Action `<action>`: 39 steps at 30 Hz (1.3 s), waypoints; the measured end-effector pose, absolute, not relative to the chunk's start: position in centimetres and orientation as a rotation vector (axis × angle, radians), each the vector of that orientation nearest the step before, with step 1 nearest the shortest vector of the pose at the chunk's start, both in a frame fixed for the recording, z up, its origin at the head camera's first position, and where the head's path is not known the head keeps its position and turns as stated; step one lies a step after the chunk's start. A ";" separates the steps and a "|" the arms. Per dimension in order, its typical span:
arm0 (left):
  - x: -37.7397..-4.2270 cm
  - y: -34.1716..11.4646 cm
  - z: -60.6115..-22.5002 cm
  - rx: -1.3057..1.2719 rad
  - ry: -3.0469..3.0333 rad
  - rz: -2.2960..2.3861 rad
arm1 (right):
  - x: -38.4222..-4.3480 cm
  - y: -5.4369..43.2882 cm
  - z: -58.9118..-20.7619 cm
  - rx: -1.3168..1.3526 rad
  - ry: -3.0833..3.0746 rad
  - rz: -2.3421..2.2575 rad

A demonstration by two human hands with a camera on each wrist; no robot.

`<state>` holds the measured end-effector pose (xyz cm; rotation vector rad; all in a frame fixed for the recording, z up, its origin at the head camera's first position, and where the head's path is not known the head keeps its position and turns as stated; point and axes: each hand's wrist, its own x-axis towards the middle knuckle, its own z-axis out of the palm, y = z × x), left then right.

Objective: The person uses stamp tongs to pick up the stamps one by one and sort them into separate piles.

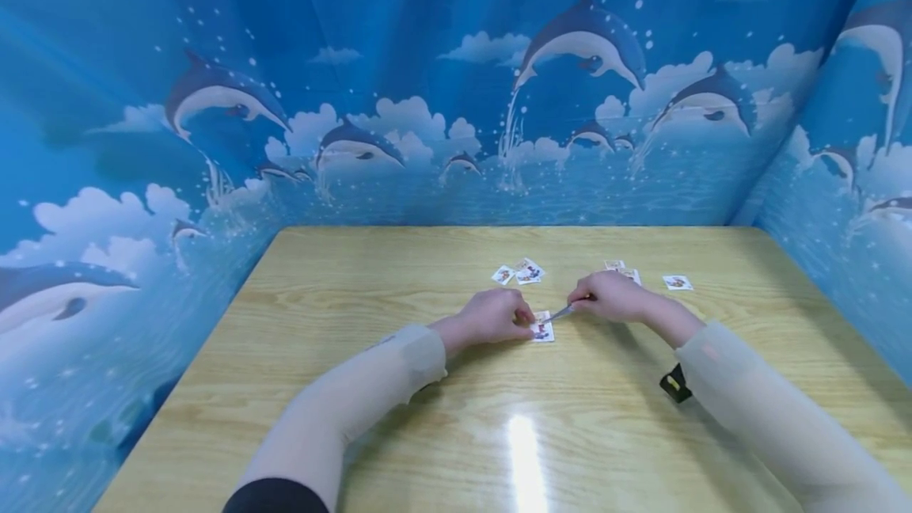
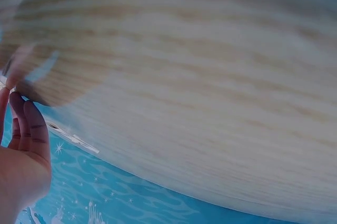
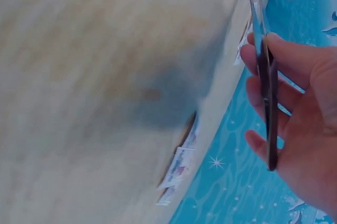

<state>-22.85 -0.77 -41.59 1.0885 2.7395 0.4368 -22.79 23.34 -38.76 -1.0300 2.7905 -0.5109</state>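
Head: your left hand [image 1: 493, 317] touches a small, white, color-printed card [image 1: 545, 334] on the table [image 1: 321, 299], beneath the tweezers' [image 1: 560, 313] tips. Left wrist: cropped; whether you pinch it is unclear. Right wrist: your right hand [image 3: 310, 108] clamps the slim tweezers.

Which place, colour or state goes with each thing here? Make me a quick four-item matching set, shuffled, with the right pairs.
Things:
1. Tweezers
2. Left hand
3. Backdrop
4. Lone card

Matches:
A. Blue, printed with dolphins
B. Farthest right of the cards in the head view
C. Held in the right hand
D. At the left edge of the card between the hands

Pairs: 1-C, 2-D, 3-A, 4-B
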 end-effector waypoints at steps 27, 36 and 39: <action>-26.4 -2.8 -41.3 1.007 2.716 0.586 | -20.0 24.5 -38.8 -0.955 2.988 -0.581; -29.5 -4.4 -41.5 0.748 2.846 0.690 | -19.2 27.2 -36.6 -0.864 3.022 -0.629; -30.1 -4.5 -41.7 0.722 2.864 0.707 | -19.0 28.4 -36.1 -0.844 3.035 -0.638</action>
